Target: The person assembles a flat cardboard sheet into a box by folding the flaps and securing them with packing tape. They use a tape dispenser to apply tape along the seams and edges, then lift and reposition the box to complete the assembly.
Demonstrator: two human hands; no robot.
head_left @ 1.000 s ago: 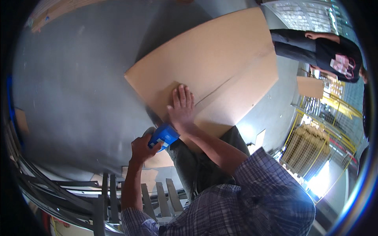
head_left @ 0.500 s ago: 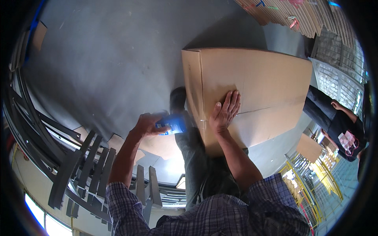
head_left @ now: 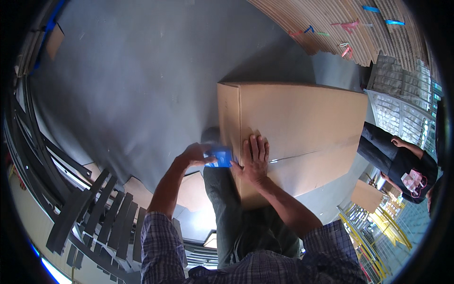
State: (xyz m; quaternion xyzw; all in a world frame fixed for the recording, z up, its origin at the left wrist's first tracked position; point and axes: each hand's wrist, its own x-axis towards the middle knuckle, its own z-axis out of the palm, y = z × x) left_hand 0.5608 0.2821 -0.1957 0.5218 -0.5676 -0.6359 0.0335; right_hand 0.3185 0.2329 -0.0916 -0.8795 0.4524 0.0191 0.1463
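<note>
A large closed cardboard box (head_left: pixel 302 118) stands in front of me, with a seam running across its top face. A shiny strip (head_left: pixel 274 161) lies at the seam's near end, beside my fingers. My left hand (head_left: pixel 195 155) grips a blue tape roll (head_left: pixel 219 156) at the box's left edge, its fingers wrapped round the roll's left side. Flat on the box top near that edge rests my right hand (head_left: pixel 255 161), fingers stretched out. Its thumb reaches over the edge to the roll's right side; whether it touches is hard to tell.
Stacked flat cardboard (head_left: pixel 331 28) with coloured ties stands at the far right. Another person (head_left: pixel 402 161) in dark clothes is on the right. Dark metal bars (head_left: pixel 94 203) lie at the left, near cardboard pieces (head_left: pixel 191 191) on the floor. A yellow frame (head_left: pixel 362 232) stands lower right.
My right hand has slid left along the box top toward its edge, its thumb now beside the tape roll. My left hand and the roll have moved slightly right. The box sits lower in view.
</note>
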